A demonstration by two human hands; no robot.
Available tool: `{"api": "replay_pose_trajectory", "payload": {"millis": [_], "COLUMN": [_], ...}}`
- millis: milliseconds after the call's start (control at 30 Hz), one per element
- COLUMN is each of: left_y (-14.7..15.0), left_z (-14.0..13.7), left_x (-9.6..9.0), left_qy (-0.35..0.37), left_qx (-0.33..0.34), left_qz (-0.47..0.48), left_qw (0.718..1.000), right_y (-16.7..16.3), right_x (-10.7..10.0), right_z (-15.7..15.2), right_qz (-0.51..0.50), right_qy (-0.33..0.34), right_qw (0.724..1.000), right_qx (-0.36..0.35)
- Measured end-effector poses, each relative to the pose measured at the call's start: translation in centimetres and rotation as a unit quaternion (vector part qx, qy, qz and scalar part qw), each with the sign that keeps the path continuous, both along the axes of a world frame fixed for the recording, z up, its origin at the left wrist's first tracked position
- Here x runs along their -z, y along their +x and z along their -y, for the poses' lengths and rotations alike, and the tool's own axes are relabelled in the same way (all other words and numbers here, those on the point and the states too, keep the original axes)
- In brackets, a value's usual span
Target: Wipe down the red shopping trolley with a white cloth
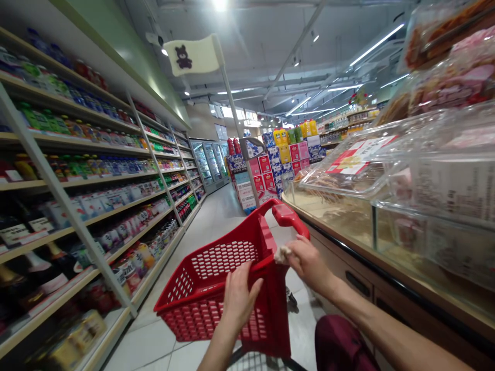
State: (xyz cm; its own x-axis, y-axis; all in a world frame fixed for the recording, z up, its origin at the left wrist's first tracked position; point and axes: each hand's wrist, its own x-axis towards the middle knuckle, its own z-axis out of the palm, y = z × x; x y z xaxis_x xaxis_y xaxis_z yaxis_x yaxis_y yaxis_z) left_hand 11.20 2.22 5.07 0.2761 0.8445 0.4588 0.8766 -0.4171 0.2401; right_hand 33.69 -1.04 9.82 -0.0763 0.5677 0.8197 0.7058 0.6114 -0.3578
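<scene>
A red plastic shopping cart (228, 288) with perforated walls stands in front of me, its basket showing no goods. My left hand (240, 294) lies against the cart's near side, fingers stretched up to the rim and thumb apart. Close to the red cart handle (288, 215), my right hand (309, 263) is closed on a crumpled white tissue (282, 254). Whether that hand also touches the handle, I cannot tell. A pole (231, 98) rises beyond the cart's front, carrying a cream flag (197, 55) with a dark bear.
Shelves (116, 172) of bottles and packs line the left. On the right, a glass-edged counter (344, 221) holds clear plastic food boxes (348, 165). Stacked drink cartons (265, 172) stand ahead, with glass-door fridges (211, 162) farther back. Tiled floor (209, 216) runs between.
</scene>
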Motion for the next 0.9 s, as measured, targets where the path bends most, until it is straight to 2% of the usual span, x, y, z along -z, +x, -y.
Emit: {"api": "replay_pose_trajectory", "payload": {"millis": [67, 133, 167, 233, 333, 433, 500, 633, 700, 833, 900], "left_y": [-2.7, -4.6, -5.0, -4.5, -2.7, -1.9, -2.1, -2.6, -2.7, -2.6, -2.5], "left_z": [-0.5, -0.8, -0.9, -0.7, 0.0, 0.4, 0.4, 0.1, 0.1, 0.4, 0.7], "left_x": [1.2, 2.6, 3.1, 3.9, 4.2, 4.2, 4.4, 4.9, 5.1, 5.0, 4.7], "left_qy": [-0.032, -0.040, -0.034, -0.013, 0.005, 0.010, 0.014, 0.047, 0.064, 0.052, 0.033], "left_qx": [-0.080, -0.084, -0.085, -0.091, -0.107, -0.111, -0.106, -0.088, -0.087, -0.094, -0.097], "left_qz": [-0.011, -0.026, -0.026, -0.011, 0.011, 0.015, 0.011, 0.003, 0.004, 0.005, 0.004], "left_qw": [0.996, 0.995, 0.995, 0.996, 0.994, 0.994, 0.994, 0.995, 0.994, 0.994, 0.995], "right_y": [2.6, 4.7, 5.1, 4.2, -0.2, -2.5, -0.8, 4.8, 4.7, 0.5, 0.4], "right_x": [-1.1, -1.9, -2.0, -1.2, 1.6, 2.9, 2.1, -0.3, 0.3, 3.1, 3.2], "right_z": [-1.4, -2.8, -3.5, -4.4, -4.8, -4.9, -5.2, -5.9, -5.5, -4.3, -4.4], "right_qz": [-0.094, -0.128, -0.111, -0.021, 0.139, 0.224, 0.234, 0.121, 0.118, 0.193, 0.198], "right_qy": [0.017, 0.053, 0.065, 0.060, 0.037, 0.029, 0.028, 0.021, 0.028, 0.088, 0.106], "right_qw": [0.993, 0.981, 0.979, 0.984, 0.982, 0.970, 0.967, 0.969, 0.973, 0.974, 0.973], "right_qx": [0.073, 0.136, 0.156, 0.166, 0.126, 0.087, 0.102, 0.214, 0.197, 0.082, 0.050]}}
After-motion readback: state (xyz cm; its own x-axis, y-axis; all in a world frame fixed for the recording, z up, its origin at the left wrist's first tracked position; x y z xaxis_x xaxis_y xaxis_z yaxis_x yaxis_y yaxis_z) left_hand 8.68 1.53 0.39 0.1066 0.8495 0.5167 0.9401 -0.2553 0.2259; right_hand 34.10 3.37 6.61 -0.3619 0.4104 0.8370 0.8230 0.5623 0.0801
